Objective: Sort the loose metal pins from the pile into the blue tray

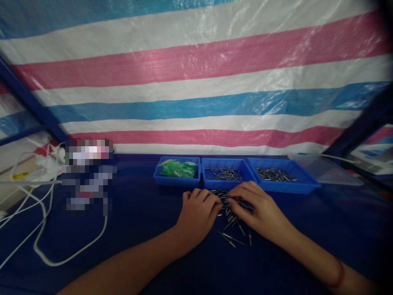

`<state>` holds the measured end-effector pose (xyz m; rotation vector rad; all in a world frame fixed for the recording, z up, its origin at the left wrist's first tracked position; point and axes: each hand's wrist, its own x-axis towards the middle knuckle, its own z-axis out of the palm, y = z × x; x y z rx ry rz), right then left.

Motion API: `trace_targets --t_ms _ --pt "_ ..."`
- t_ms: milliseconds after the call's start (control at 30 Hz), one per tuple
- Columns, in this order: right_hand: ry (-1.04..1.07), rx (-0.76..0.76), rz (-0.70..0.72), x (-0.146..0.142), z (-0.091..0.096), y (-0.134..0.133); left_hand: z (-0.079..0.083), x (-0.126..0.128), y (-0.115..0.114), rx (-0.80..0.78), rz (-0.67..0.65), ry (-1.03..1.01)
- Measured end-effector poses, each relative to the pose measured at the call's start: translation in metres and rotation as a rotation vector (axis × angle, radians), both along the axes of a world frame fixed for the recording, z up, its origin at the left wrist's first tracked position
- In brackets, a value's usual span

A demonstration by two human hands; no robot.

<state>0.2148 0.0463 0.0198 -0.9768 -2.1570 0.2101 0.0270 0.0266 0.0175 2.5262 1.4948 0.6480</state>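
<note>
A loose pile of blind rivets (233, 217), slim metal pins with thicker ends, lies on the dark blue tabletop. My left hand (198, 211) rests at the pile's left side, its fingers curled and closed on rivets at its edge. From the right, my right hand (256, 207) reaches over the pile, with thumb and fingertips pinched on rivets. The fingertips of both hands nearly meet, and how many rivets they hold is hidden. Several rivets lie scattered on the near side of the pile.
Behind the hands stand a blue bin (177, 182) of green packets, a middle bin (222, 184) of rivets and a right bin (285, 188) with more rivets. White cables (46, 229) loop across the left side. A striped plastic sheet (196, 98) hangs behind.
</note>
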Motion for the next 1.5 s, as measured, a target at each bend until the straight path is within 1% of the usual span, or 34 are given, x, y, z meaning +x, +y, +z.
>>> trace_targets --t_ms 200,333,400,567,667,767,833,900,1000,1167,1333,1400,1500 --pt "0.042 -0.017 0.132 -0.002 -0.001 -0.003 0.000 -0.002 0.001 -0.010 -0.061 -0.148" --pt "0.089 -0.060 0.155 -0.002 0.000 -0.004 -0.003 -0.003 0.004 -0.031 -0.106 -0.253" --pt "0.113 -0.149 0.158 -0.002 -0.001 -0.004 -0.003 -0.003 0.006 -0.048 -0.112 -0.334" --pt "0.230 -0.482 0.128 -0.005 -0.005 -0.004 -0.005 -0.003 0.008 -0.126 -0.125 -0.581" --pt "0.362 -0.632 0.160 -0.007 -0.006 -0.004 -0.009 -0.003 0.012 -0.250 -0.109 -0.759" --pt "0.495 -0.767 0.214 -0.008 -0.006 -0.003 -0.011 -0.002 0.017 -0.415 -0.144 -0.953" --pt "0.553 -0.834 0.239 -0.009 -0.005 -0.003 -0.011 -0.002 0.018 -0.479 -0.156 -1.053" --pt "0.584 -0.869 0.260 -0.010 -0.005 -0.003 -0.010 -0.001 0.019 -0.512 -0.163 -1.110" --pt "0.598 -0.864 0.271 -0.012 -0.005 -0.005 -0.008 0.001 0.017 -0.521 -0.173 -1.117" --pt "0.539 -0.725 0.210 -0.013 -0.009 -0.007 -0.007 0.001 0.015 -0.488 -0.163 -1.061" --pt "0.461 -0.629 0.167 -0.011 -0.010 -0.006 -0.006 -0.001 0.015 -0.379 -0.165 -0.976" --pt "0.424 -0.604 0.165 -0.011 -0.008 -0.007 -0.004 -0.001 0.014 -0.337 -0.162 -0.949" --pt "0.346 -0.562 0.174 -0.011 -0.003 -0.008 -0.003 -0.001 0.013 -0.318 -0.170 -0.931"
